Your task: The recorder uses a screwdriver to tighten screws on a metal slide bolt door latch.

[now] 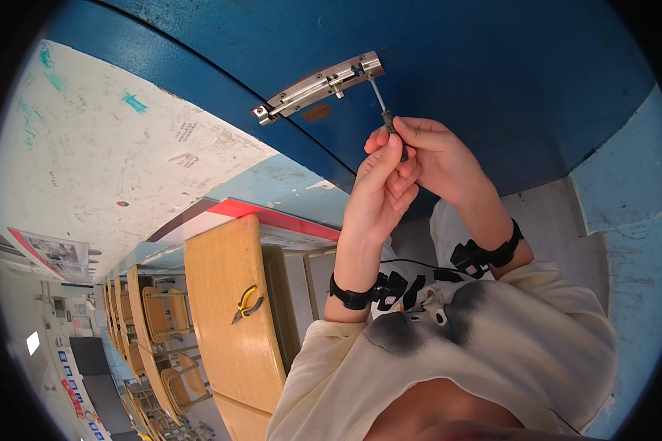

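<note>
A silver sliding door bolt (312, 91) lies across a dark blue door (485, 81), its left end reaching over the seam onto the frame. Both of my hands are on a screwdriver (377, 95) with a thin metal shaft and a dark handle. Its tip meets the right end of the bolt, near a screw. My left hand (376, 192) is closed round the lower part of the handle, thumb along it. My right hand (443, 156) pinches the handle from the other side. Fingers cover much of the handle. Below the bolt shows a small rusty brown patch (317, 112).
On a wooden desk (224, 257) at the lower left lie pliers (247, 306) with yellow and black handles. Rows of desks and chairs (157, 312) stand beyond. A marked white wall (154, 140) borders the door on the left, a light blue wall (636, 272) on the right.
</note>
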A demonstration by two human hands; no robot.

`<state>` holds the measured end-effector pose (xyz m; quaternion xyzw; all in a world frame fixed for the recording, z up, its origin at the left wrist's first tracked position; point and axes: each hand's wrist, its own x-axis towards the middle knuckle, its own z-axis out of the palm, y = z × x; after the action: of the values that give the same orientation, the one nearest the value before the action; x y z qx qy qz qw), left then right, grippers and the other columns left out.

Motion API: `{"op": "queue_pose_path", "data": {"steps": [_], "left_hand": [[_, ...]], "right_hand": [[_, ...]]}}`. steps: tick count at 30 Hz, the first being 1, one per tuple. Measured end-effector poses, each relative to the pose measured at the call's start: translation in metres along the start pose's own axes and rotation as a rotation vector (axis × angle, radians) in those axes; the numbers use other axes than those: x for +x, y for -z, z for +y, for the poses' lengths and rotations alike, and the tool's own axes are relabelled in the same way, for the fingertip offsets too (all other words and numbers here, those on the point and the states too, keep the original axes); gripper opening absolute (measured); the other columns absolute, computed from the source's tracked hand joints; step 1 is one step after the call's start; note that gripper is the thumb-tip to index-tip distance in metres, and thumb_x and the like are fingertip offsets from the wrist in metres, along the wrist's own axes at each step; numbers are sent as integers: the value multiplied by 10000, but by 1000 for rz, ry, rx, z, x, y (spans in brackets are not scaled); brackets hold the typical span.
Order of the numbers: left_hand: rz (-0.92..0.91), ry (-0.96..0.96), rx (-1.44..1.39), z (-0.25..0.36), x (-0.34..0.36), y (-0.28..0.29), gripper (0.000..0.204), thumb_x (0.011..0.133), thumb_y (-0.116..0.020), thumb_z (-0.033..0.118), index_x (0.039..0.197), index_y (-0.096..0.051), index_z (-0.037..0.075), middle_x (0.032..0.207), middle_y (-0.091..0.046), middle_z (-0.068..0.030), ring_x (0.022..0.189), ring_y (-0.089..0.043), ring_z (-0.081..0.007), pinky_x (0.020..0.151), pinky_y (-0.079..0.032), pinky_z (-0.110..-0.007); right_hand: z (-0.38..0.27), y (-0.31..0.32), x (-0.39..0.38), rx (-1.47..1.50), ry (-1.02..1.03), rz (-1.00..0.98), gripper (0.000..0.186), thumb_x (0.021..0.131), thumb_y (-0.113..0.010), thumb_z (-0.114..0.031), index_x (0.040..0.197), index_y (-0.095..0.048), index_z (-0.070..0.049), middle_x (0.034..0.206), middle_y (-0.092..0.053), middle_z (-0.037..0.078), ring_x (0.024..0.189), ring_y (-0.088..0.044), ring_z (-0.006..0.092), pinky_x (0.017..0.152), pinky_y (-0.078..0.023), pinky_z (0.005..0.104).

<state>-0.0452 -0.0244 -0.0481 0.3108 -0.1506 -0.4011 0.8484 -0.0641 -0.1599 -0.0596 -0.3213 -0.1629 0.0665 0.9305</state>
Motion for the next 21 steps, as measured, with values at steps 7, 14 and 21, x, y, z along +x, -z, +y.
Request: {"op": "queue_pose_path", "data": {"steps": [7,14,21], "left_hand": [[83,-9,81,4,-1,-6,329,963,-499,345,896,-558,29,677,-456,28,520,-360,-16,370,-275,-146],[69,18,221,7,-2,-11,355,974,-455,379,945,-555,39,774,-546,15,627,-467,-68,509,-393,-206],[-53,22,137,3,0,11,337,986,-422,367,971,-557,58,843,-565,14,680,-483,-87,593,-414,-244]], "right_hand": [[-3,-14,-3,-83,32,110,340,991,-427,-242,965,-625,33,948,-650,139,805,-634,175,761,-512,298],[-8,-18,-6,-215,28,250,262,942,-540,-230,882,-636,6,861,-655,123,687,-626,134,642,-525,267],[-2,-23,-2,-184,58,311,291,907,-602,-257,744,-626,-17,731,-615,52,459,-443,56,415,-371,199]]}}
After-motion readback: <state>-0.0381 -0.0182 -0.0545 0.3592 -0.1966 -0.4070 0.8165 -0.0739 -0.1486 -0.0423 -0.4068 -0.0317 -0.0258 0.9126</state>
